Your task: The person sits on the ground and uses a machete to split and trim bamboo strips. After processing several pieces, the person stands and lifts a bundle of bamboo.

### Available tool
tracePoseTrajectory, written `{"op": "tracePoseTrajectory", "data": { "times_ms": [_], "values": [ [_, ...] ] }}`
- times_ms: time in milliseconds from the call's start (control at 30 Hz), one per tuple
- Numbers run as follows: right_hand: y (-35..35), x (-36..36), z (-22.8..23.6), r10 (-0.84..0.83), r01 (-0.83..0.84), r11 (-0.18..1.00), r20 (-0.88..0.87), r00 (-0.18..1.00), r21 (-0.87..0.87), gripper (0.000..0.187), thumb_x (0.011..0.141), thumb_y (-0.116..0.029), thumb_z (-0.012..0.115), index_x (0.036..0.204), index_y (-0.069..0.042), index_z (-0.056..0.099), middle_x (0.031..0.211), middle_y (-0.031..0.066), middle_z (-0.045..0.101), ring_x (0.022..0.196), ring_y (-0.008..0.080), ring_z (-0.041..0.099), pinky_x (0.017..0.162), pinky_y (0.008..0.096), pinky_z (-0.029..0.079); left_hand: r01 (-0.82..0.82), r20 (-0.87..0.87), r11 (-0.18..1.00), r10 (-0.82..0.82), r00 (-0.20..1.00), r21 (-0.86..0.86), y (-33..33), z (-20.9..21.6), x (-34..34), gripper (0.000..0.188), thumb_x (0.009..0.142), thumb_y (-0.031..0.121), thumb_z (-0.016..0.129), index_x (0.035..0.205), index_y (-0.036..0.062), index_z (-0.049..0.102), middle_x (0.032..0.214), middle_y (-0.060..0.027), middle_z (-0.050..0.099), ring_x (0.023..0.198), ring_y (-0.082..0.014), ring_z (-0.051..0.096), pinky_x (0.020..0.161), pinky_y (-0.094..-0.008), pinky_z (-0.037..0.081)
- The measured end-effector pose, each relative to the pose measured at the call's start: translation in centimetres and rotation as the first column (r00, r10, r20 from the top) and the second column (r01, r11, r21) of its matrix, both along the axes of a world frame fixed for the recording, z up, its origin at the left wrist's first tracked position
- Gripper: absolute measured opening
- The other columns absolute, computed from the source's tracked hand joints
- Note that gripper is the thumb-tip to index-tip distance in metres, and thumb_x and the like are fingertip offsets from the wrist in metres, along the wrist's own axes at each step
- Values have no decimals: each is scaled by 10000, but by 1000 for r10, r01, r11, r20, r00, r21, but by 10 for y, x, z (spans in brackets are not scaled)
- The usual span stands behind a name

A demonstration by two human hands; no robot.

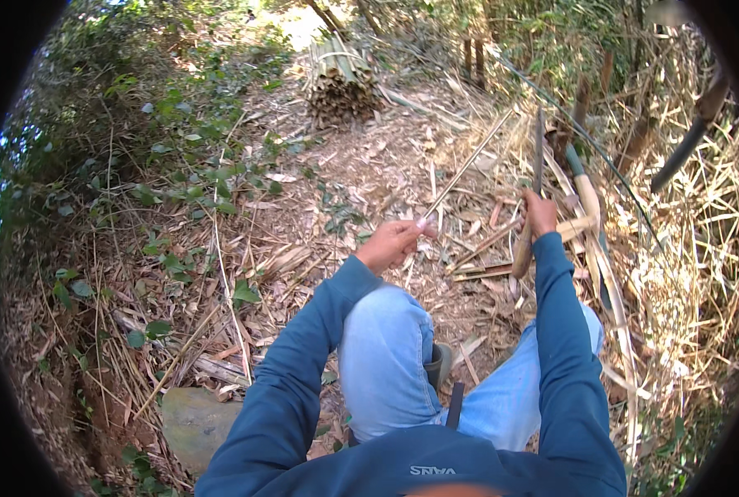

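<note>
Stalk bundle [342, 85] stands tied near the ground's [361, 170] far edge; your left hand [393, 245] grips a still-loose strip [470, 165], your right hand [540, 214] a knife [538, 157]

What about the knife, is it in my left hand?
No, the knife is in your right hand, while your left hand holds a thin strip.

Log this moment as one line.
Left hand: holds thin strip | right hand: holds long-bladed knife | ahead: bundle of cut stalks
</note>
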State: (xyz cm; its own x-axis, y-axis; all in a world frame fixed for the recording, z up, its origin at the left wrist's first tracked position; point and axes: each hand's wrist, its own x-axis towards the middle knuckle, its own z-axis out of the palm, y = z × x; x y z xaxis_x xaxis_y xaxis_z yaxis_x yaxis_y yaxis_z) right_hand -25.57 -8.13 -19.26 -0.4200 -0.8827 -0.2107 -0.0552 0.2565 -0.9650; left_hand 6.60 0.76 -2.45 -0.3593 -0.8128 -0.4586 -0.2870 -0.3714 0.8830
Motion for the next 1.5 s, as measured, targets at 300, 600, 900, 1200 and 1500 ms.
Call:
{"op": "tracePoseTrajectory", "data": {
  "times_ms": [300, 600, 900, 1200, 1500],
  "values": [
    [48, 58, 72, 192, -215, 963, -150, 970, -161, 335, 779, -296, 627, 790, 38, 610, 639, 96, 606, 557, 181, 577, 561, 342, 462, -364, -277, 931, 354, 893, 16, 3, -11, 15, 265, 1013, 231, 460, 1250, 114, 474, 797, -4, 496, 463, -59, 374, 414, -210, 281],
    [94, 97, 99, 350, -432, 893, -410, 842, -127, 330, 730, -317, 669, 772, 1, 591, 639, 170, 617, 616, 327, 617, 637, 428, 478, -380, -241, 905, 332, 912, -192, -2, -21, 17, 369, 1032, 236, 417, 1356, 60, 441, 738, -18, 527, 480, -82, 488, 415, -222, 425],
    [113, 113, 121, 360, -606, 788, -717, 597, -109, 251, 758, -289, 663, 796, -52, 591, 679, 188, 645, 659, 400, 640, 646, 492, 511, -419, -129, 884, 400, 907, -209, 1, -22, 19, 332, 983, 144, 496, 1301, 50, 483, 800, -46, 549, 537, -141, 557, 452, -296, 441],
    [100, 109, 115, 437, -581, 809, -754, 491, 90, 289, 767, -334, 648, 883, -69, 658, 758, 199, 665, 751, 380, 664, 718, 484, 535, -100, 267, 765, 339, 902, -636, 3, -27, 17, 301, 938, 152, 531, 1166, -31, 603, 1104, -238, 652, 1007, -358, 633, 888, -380, 475],
    [81, 92, 98, 262, -482, 873, -754, 603, -81, 248, 794, -320, 629, 830, -76, 662, 680, 196, 642, 670, 386, 648, 652, 484, 522, 43, 424, 763, 311, 851, -645, 13, -10, 10, 378, 940, 127, 564, 1278, -43, 551, 1079, -203, 677, 969, -228, 651, 846, -347, 492]
  ]
}}
